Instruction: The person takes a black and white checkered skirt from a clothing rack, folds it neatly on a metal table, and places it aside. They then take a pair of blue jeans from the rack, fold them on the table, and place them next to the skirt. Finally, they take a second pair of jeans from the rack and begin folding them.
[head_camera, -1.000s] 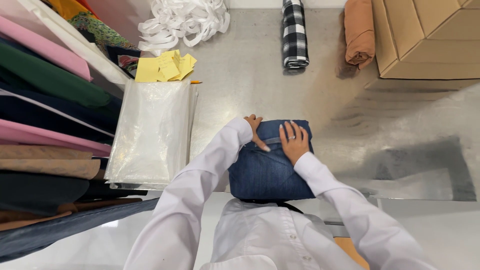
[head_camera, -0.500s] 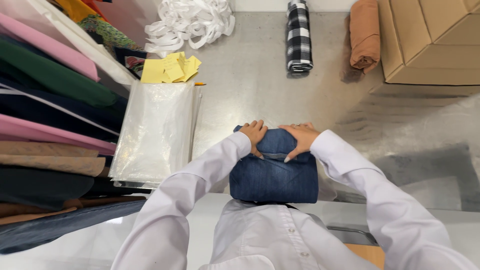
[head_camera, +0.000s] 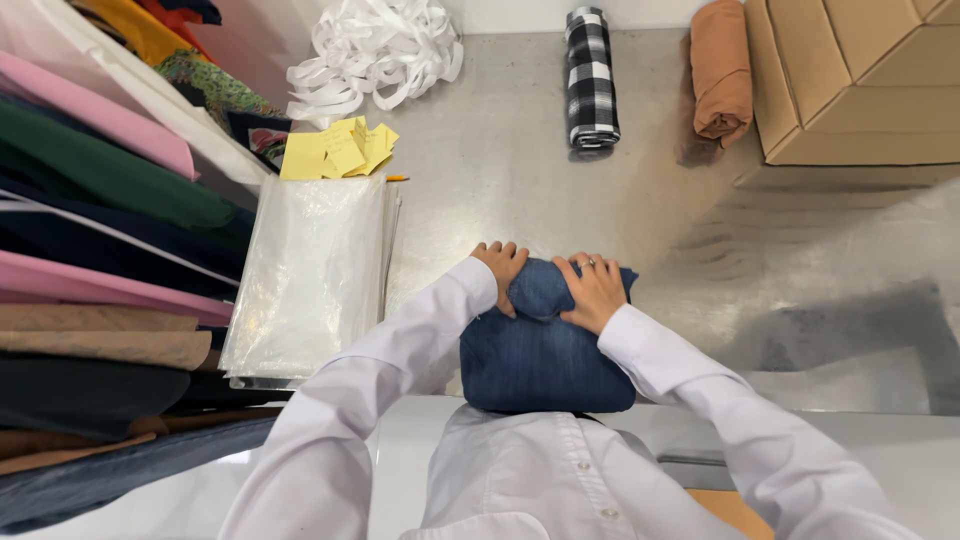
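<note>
A folded blue denim cloth (head_camera: 545, 355) lies on the grey metal table (head_camera: 500, 170) just in front of me. My left hand (head_camera: 500, 268) grips its far left end, fingers curled over the rolled edge. My right hand (head_camera: 592, 292) presses and grips the far right part of the same rolled edge, a ring on one finger. Both white sleeves reach over the cloth from below.
A stack of clear plastic bags (head_camera: 310, 275) lies left of the cloth, yellow paper notes (head_camera: 335, 150) beyond it. Coloured fabric bolts (head_camera: 100, 200) line the left side. White straps (head_camera: 375, 45), a checked roll (head_camera: 590, 75), an orange roll (head_camera: 720, 70) and a cardboard box (head_camera: 860, 75) sit far.
Both hands moved from lying flat on the cloth's far edge to gripping it, and that edge has been rolled up toward me into a thicker bundle.
</note>
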